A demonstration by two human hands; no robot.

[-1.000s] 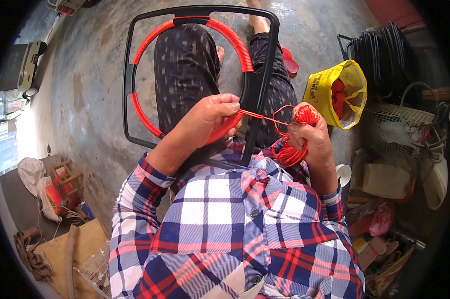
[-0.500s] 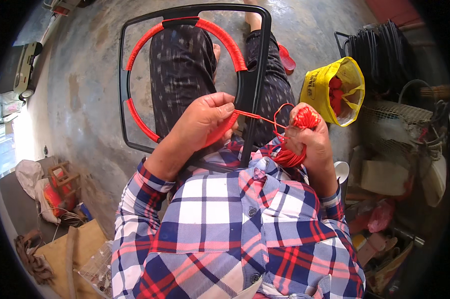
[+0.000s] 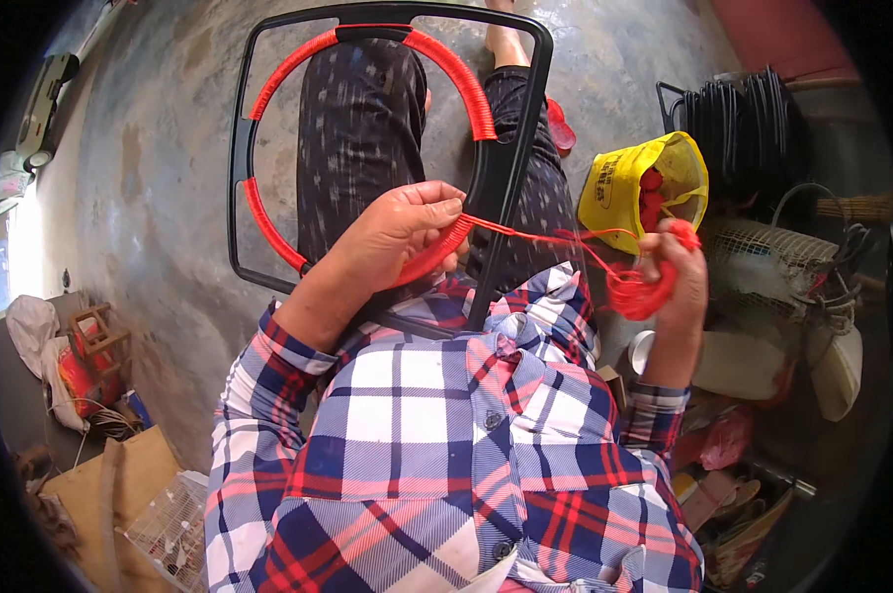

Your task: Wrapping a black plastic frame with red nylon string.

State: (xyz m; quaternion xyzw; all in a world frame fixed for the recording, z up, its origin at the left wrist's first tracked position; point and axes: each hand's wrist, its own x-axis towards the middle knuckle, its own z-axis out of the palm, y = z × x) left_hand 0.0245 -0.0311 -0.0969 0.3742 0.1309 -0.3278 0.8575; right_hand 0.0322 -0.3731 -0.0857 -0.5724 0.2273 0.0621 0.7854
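A black frame [image 3: 238, 203] with a round ring inside it rests across my lap, tilted against my legs. Red cord wrapping [image 3: 458, 81] covers several stretches of the ring; bare black shows between them. My left hand [image 3: 399, 229] pinches the lower right part of the ring, thumb and forefinger on the red cord where the windings end. From there the cord [image 3: 540, 237] runs taut to the right. My right hand [image 3: 676, 272], smeared by motion, is closed round a bundle of red cord [image 3: 639, 294], with loops hanging from it.
A yellow bag [image 3: 609, 188] with red things inside stands on the floor to the right. Behind it are several black frames [image 3: 753, 119] stacked together. Wire baskets [image 3: 772, 247] and clutter line the right side. A wooden board [image 3: 135, 484] and a wire cage [image 3: 172, 524] lie at lower left.
My right hand has moved right, away from the ring, with the cord bundle, drawing out a longer length of cord. My left hand stays pinched at the ring.
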